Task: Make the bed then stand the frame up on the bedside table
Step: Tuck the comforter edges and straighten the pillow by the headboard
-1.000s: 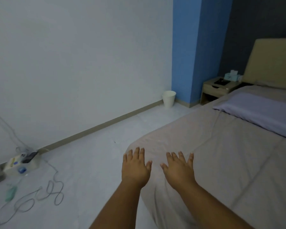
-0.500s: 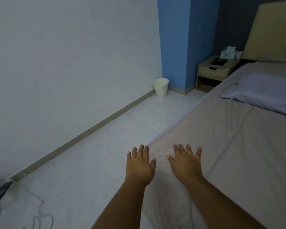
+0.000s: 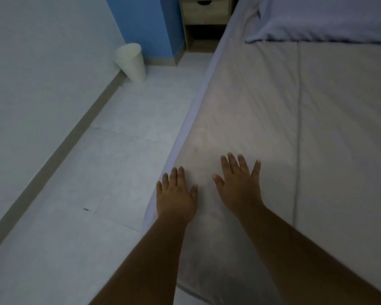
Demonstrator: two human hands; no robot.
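Observation:
A grey-beige quilt (image 3: 295,133) lies spread flat over the bed, and a pale lilac pillow (image 3: 321,18) rests at its head, top right. My left hand (image 3: 176,193) lies palm down, fingers apart, right at the bed's left edge. My right hand (image 3: 239,183) is flat on the quilt a little further in, fingers spread. Neither hand holds anything. The wooden bedside table (image 3: 204,13) stands at the top centre beside the bed; only its drawer front and open shelf show. Its top and the frame are out of view.
A white waste bin (image 3: 131,61) stands on the pale tiled floor (image 3: 110,150) against the white wall, next to a blue wall section (image 3: 145,25). A floor strip runs between wall and bed towards the bedside table.
The view has moved forward along the bed and tilted down, so the headboard and the table's top dropped out of sight. Both hands have slid forward along the quilt, still flat and open.

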